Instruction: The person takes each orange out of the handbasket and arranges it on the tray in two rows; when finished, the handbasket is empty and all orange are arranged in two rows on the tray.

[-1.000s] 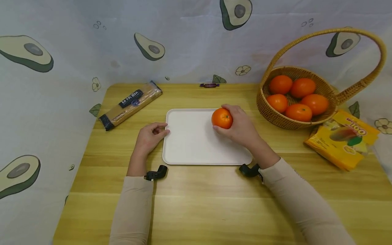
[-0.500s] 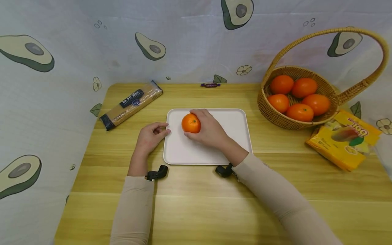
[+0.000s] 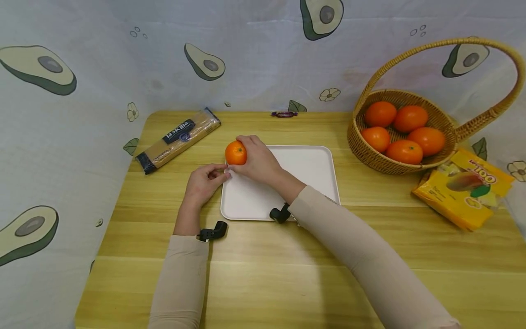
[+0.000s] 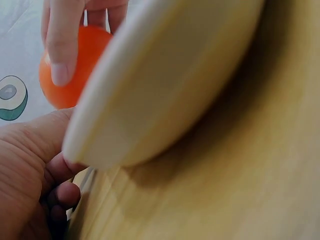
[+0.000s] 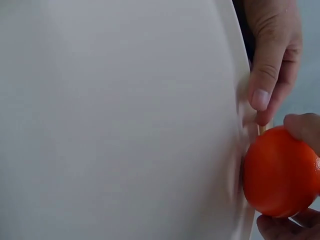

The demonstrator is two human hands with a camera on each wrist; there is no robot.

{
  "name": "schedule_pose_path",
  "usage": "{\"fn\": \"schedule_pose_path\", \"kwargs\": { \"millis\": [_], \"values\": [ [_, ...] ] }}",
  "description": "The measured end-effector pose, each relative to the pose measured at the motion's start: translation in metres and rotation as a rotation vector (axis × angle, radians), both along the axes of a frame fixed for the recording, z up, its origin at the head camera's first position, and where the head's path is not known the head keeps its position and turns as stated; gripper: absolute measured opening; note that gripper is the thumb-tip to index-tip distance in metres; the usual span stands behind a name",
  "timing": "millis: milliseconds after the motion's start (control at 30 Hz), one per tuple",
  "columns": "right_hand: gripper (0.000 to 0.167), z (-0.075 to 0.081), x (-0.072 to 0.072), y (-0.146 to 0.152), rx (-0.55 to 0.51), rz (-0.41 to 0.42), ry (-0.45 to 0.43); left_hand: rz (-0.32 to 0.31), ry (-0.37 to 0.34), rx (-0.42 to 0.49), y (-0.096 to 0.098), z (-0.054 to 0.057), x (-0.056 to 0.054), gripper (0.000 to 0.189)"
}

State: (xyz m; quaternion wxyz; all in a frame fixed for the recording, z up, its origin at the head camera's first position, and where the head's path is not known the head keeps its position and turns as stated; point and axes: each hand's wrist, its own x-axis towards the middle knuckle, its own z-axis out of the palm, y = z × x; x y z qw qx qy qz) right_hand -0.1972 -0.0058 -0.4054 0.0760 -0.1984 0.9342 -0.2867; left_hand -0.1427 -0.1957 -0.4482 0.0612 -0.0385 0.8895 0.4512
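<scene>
My right hand (image 3: pixel 260 160) holds an orange (image 3: pixel 236 153) over the far left corner of the white rectangular tray (image 3: pixel 306 167). Thumb and fingers lie around opposite sides of the fruit in the right wrist view. My left hand (image 3: pixel 202 183) is at the tray's left edge, just below the orange. It pinches the rim between thumb and fingers, as the left wrist view shows; part of the fingers is hidden by the tray (image 4: pixel 165 90). Whether the orange touches the tray rim I cannot tell.
At the back right stands a wicker basket (image 3: pixel 357 148) with a tall handle and several oranges (image 3: pixel 404 151). A yellow mango-printed bag (image 3: pixel 464 192) lies beside it. A pasta packet (image 3: pixel 178 140) lies at the back left, a purple wrapped candy (image 3: pixel 284 114) at the back edge.
My right hand has carried the orange leftward across the tray, from its right half to the far left corner. The left hand has stayed at the tray's left edge.
</scene>
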Motion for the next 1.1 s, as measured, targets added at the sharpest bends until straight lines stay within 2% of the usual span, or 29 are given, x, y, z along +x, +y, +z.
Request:
{"fn": "schedule_pose_path", "kwargs": {
  "millis": [200, 467, 833, 1100],
  "values": [
    [0.085, -0.002, -0.006, -0.006, -0.008, -0.045, -0.025, 0.013, -0.003, 0.001, 0.001, 0.0, 0.0, 0.037],
    [0.084, -0.004, -0.012, -0.006, -0.057, -0.034, -0.033, 0.012, 0.003, 0.004, 0.001, 0.001, -0.001, 0.035],
    [0.097, -0.002, -0.011, -0.002, -0.034, -0.014, -0.063, 0.023, -0.026, -0.007, 0.002, 0.0, 0.0, 0.037],
    [0.1, 0.005, -0.007, 0.01, -0.076, -0.041, -0.051, 0.021, 0.003, -0.008, 0.001, -0.001, 0.002, 0.035]
  ]
}}
